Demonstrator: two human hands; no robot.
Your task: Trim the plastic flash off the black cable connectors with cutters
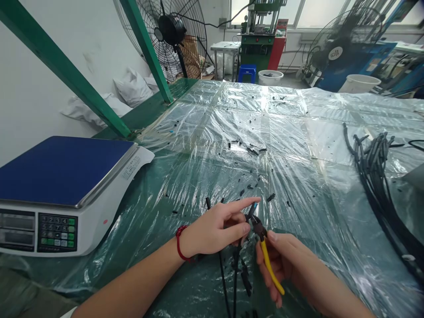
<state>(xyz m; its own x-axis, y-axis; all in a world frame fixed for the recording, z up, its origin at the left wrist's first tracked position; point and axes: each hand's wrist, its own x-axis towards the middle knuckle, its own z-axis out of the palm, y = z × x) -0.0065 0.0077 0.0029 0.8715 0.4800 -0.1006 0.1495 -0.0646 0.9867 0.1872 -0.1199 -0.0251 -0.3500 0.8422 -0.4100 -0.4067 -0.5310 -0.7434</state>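
Observation:
My left hand, with a red bracelet at the wrist, pinches a black cable close to its tip, index finger stretched along the end. A bit of blue shows at that tip. In my right hand are yellow-handled cutting pliers, fingers closed around the grips. Their dark jaws meet the cable end just right of my left fingers; whether they bite into it I cannot tell. A second black cable runs beneath my left hand. Black scraps lie below, between my hands.
Clear plastic sheeting covers the green table, with black offcuts scattered over it. A blue-topped weighing scale stands at left, and a bundle of black cables lies at right. Green posts rise at the back left.

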